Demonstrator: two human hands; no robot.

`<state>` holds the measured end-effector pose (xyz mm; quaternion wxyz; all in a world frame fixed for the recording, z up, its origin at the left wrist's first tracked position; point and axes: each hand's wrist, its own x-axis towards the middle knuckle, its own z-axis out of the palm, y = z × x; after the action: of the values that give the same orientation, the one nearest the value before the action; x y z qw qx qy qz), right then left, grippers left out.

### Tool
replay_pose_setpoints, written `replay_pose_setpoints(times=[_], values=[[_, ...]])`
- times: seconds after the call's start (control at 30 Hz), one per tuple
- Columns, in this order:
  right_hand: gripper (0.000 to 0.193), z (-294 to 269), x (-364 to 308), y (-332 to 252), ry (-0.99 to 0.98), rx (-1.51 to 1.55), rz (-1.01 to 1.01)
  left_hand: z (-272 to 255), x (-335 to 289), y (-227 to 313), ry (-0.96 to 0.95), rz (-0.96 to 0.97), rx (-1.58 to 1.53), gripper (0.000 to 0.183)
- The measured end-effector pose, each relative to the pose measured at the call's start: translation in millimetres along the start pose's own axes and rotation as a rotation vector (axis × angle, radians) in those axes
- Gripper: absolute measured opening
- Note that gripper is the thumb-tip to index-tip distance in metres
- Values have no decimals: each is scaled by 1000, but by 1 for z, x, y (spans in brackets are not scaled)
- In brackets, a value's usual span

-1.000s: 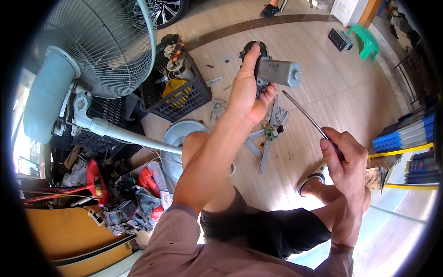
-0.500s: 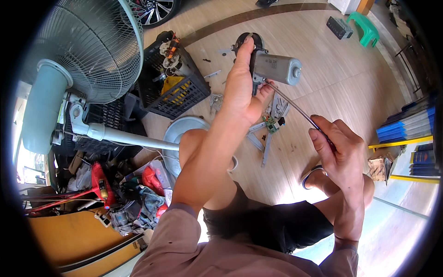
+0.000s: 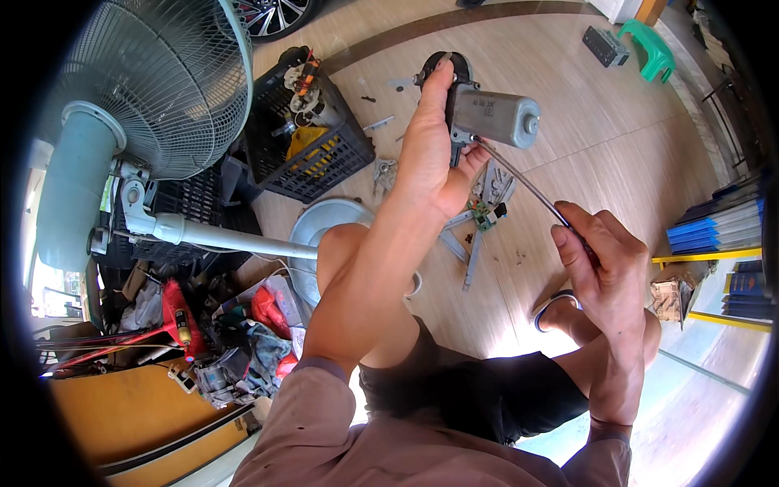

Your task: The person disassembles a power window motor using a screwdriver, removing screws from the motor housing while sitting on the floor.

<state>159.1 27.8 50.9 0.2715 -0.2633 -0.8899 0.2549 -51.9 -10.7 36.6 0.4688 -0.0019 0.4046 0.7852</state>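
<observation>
My left hand (image 3: 434, 150) is closed around the black gear housing of an electric motor (image 3: 497, 118), raised above the floor. The thumb lies along the housing's round black end, and the grey metal can points right. In my right hand (image 3: 607, 264) is a screwdriver (image 3: 527, 183), its handle mostly hidden by the fingers. The long shaft slants up and left, with the tip at the motor's lower edge, beside the left fingertips. Whether the tip sits in a screw is too small to tell. Below the motor, a green circuit board (image 3: 487, 216) and metal strips (image 3: 473, 260) lie on the floor.
A black plastic crate (image 3: 324, 172) with parts stands at upper left, near a standing fan (image 3: 170, 89). The fan's pole rises from a round grey base (image 3: 324, 217). A green stool (image 3: 652, 53) and a black box-shaped unit (image 3: 604, 47) are at far right.
The whole scene has shifted slightly right in view. Both hands, the motor and the screwdriver keep nearly the same arrangement, the screwdriver tip still at the motor's lower edge.
</observation>
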Motion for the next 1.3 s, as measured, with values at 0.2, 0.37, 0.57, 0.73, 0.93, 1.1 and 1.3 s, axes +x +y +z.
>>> replay_pose_setpoints(times=[0.2, 0.37, 0.57, 0.73, 0.93, 1.1, 1.3], values=[[26, 1, -3, 6, 67, -198, -123, 3, -1, -4, 11, 48, 44, 32], [31, -4, -3, 9, 142, -489, -342, -3, 3, -11, -18, 182, 168, 34], [31, -4, -7, 11, 112, -630, -452, -9, 1, -20, 23, 241, 345, 38], [28, 0, -11, 17, 71, -600, -445, -14, 3, -31, 77, 250, 447, 42], [24, -2, -9, 16, -44, -503, -344, -20, 5, -36, 74, 268, 503, 44], [22, 5, -5, 32, -155, -44, -31, -19, 10, -38, 93, 251, 532, 45], [23, 12, -18, 31, -151, -120, -25, -25, 9, -39, 2, 315, 576, 42]])
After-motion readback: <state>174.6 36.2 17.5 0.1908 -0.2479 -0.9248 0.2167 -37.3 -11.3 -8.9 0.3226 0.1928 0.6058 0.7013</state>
